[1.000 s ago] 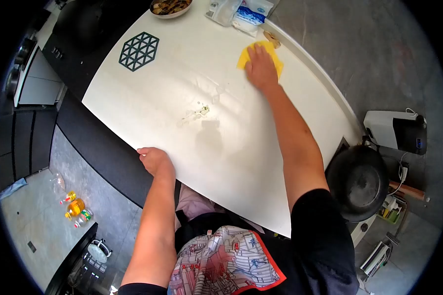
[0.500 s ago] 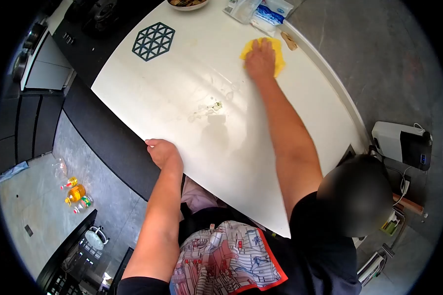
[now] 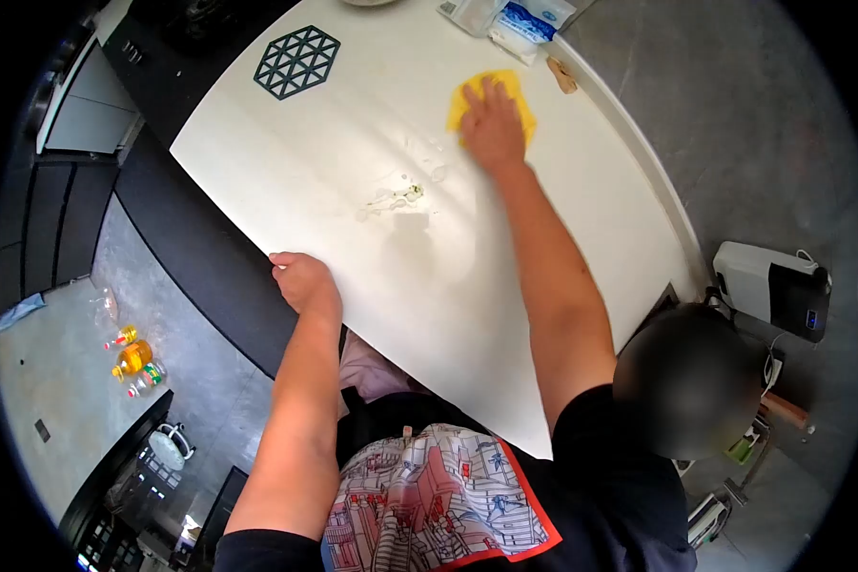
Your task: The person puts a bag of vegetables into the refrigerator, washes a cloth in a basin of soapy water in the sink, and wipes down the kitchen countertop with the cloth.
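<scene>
My right hand lies with fingers spread on a yellow cloth, pressing it flat against the white tabletop. The cloth sticks out on both sides of the hand. At the table's near left edge, my left hand is closed around the rim; some of its fingers are hidden. Between the hands, a wet smear with greenish bits marks the surface, and faint wet spots lie just above it.
A dark hexagonal trivet lies at the upper left. Blue-and-white packaging and a small brown piece are by the raised far edge. Oil bottles stand on the floor at left. A white appliance is at right.
My right hand has drawn the yellow cloth slightly left across the tabletop. My left hand stays on the table edge. The view has shifted a little, leaving less of the bowl at the top visible.
</scene>
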Tool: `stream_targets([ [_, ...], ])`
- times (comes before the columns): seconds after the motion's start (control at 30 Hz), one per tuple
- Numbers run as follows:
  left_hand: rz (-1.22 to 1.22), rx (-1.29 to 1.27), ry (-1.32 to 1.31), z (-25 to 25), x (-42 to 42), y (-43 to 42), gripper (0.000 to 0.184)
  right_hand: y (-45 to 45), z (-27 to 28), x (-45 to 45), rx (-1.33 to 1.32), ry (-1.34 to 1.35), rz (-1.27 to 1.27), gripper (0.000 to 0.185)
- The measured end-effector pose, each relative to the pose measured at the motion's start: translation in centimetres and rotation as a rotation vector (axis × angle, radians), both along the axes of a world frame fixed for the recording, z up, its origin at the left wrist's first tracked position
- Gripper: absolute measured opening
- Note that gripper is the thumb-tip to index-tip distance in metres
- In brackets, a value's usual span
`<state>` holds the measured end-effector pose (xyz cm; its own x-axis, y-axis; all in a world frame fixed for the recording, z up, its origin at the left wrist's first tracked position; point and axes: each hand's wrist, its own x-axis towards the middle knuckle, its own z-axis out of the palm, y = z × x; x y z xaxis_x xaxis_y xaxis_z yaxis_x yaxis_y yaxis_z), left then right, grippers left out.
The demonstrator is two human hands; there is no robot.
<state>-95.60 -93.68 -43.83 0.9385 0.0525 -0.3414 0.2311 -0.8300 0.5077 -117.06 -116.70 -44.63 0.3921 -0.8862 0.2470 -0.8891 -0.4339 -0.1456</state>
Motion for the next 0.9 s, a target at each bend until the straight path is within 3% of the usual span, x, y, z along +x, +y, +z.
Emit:
stream_targets([
  [0.13,0.049,0.074,-0.022,1.4,-0.2,-0.7,0.061,5.2,1.4,-1.2,0.067,-0.081,0.214,0.045],
  [0.2,0.039,0.073,-0.012,0.9,0.2,-0.2,0.062,4.2,1.6,-3.7,0.271,-0.198,0.377,0.044],
  [0.27,0.032,0.069,0.039,-0.5,0.7,0.1,0.060,1.4,0.9,-5.1,0.221,-0.231,0.293,0.042],
  [0.4,0.005,0.101,0.041,1.2,0.0,0.0,0.060,-1.0,0.6,-4.7,0.165,-0.207,0.122,0.042],
  [0.7,0.048,0.155,0.063,1.2,0.3,-0.4,0.059,16.0,3.3,-6.7,0.458,-0.424,0.275,0.043],
  [0.8,0.049,0.143,0.071,1.2,0.3,-0.4,0.059,18.9,3.2,-5.5,0.465,-0.610,0.013,0.044],
  [0.9,0.055,0.142,0.049,0.6,0.4,-0.2,0.058,18.4,1.0,-1.5,0.258,-0.438,-0.205,0.043],
])
